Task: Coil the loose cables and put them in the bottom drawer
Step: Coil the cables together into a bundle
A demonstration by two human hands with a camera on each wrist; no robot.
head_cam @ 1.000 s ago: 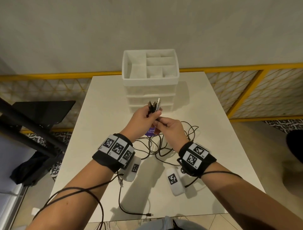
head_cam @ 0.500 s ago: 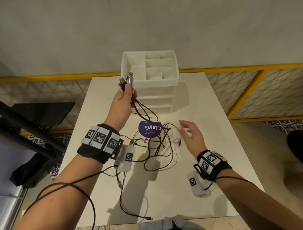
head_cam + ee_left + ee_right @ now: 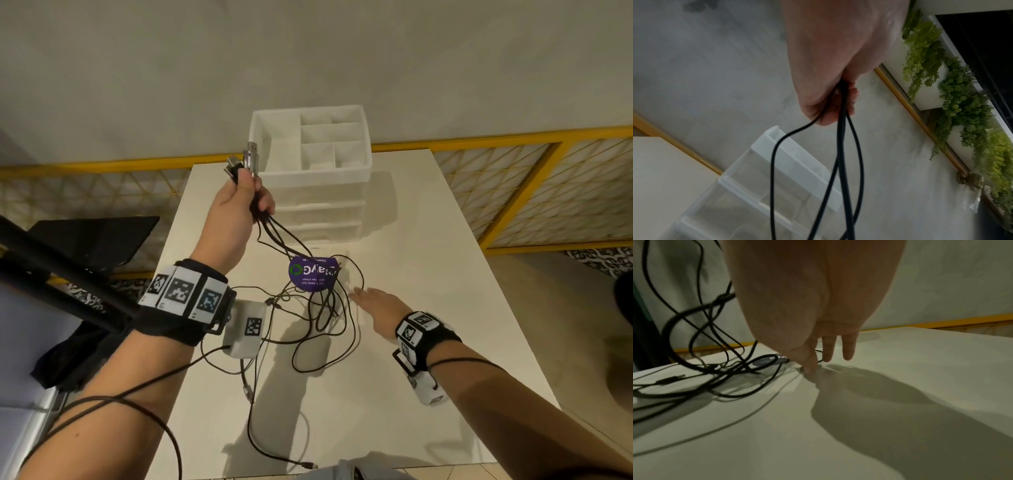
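Left hand [image 3: 239,202] clamps the cables [image 3: 322,308] by their plug ends – lifted, uncoiled. Right hand [image 3: 373,305], fingers straight, reaches the near tangle; drawer unit [image 3: 318,205] drawers look closed – stowing remains.

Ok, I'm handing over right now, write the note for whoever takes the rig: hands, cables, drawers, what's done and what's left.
Left hand grips the plug ends of the black cables, raised beside the drawer unit.
Right hand is open, fingers spread low over the table, at the tangle's right edge.
Cables trail down into a loose tangle over a purple round label.
Done: plug ends gathered.
Left: coil the cables, open the bottom drawer, which looks closed, and put them in.
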